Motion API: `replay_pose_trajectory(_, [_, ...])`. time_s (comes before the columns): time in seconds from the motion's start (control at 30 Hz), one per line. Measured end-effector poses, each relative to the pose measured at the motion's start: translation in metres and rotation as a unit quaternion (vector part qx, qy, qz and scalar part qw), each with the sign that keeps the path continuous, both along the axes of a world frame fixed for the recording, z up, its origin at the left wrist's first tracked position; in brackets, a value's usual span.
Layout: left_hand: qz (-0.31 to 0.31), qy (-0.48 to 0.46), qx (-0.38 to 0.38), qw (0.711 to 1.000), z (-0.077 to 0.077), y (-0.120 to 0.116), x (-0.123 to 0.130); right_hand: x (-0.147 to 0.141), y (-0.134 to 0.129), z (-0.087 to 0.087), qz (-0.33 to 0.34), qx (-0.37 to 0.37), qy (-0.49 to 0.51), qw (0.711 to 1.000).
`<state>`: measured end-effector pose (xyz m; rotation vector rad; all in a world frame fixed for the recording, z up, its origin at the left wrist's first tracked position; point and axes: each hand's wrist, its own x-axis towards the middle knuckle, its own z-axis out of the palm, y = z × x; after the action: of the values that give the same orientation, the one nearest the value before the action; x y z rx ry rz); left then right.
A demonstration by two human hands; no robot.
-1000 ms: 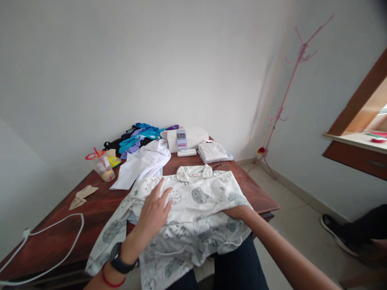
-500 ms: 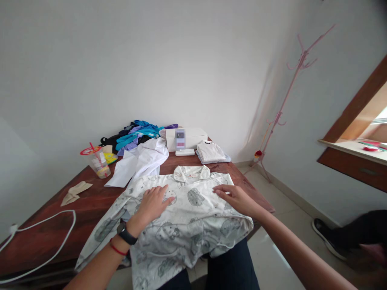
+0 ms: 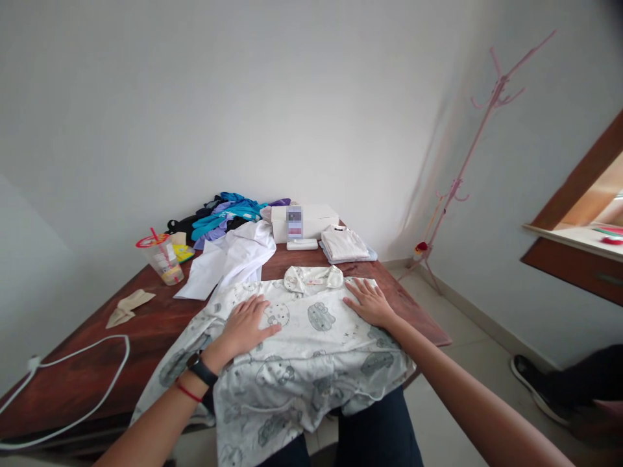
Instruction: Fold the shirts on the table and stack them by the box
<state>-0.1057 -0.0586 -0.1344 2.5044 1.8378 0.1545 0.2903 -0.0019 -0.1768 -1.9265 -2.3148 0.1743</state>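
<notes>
A white shirt with grey cartoon prints (image 3: 302, 363) lies spread over the front of the wooden table, its collar toward the wall and its lower part hanging over the edge above my legs. Flat on the shirt's left part rests my left hand (image 3: 249, 326), fingers apart, with a dark watch and a red string at the wrist. My right hand (image 3: 370, 302) lies on the right shoulder area beside the collar, palm down and fingers spread. Neither hand grips the cloth.
On the table (image 3: 160, 305) are a white cloth (image 3: 243, 253), coloured clothes (image 3: 228, 214), a plastic cup (image 3: 165, 259), a white box (image 3: 318, 220), folded shirts (image 3: 344, 244) and a white cable (image 3: 121, 363). A pink coat rack (image 3: 474, 143) stands right; a person's shoe (image 3: 538, 389) shows lower right.
My right hand has come down flat onto the shirt near the collar, its fingers now spread. My left hand has flattened on the cloth. The view has shifted slightly.
</notes>
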Motion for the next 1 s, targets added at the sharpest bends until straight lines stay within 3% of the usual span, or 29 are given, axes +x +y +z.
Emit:
replay_pose_trajectory(0.33, [-0.006,-0.016,-0.008,1.0,-0.012,0.003,-0.005,-0.002,0.0,-0.003,-0.005,0.002,-0.01,1.0])
replay_pose_trajectory(0.63, [-0.024,-0.047,0.005,0.999,-0.007,-0.002,-0.004,-0.003,-0.001,-0.003,-0.009,-0.004,-0.024,1.0])
replay_pose_trajectory(0.77, [-0.035,-0.151,0.068,0.986,-0.004,-0.011,-0.004,-0.003,0.0,-0.004,-0.016,-0.008,-0.026,0.999])
replay_pose_trajectory(0.9, [-0.01,-0.317,0.129,0.94,-0.003,-0.019,-0.007,-0.003,-0.001,-0.002,-0.016,-0.014,-0.02,1.0])
replay_pose_trajectory(1.0, [0.021,-0.367,0.133,0.92,-0.002,-0.022,-0.008,-0.003,-0.003,0.001,-0.016,-0.019,-0.02,1.0])
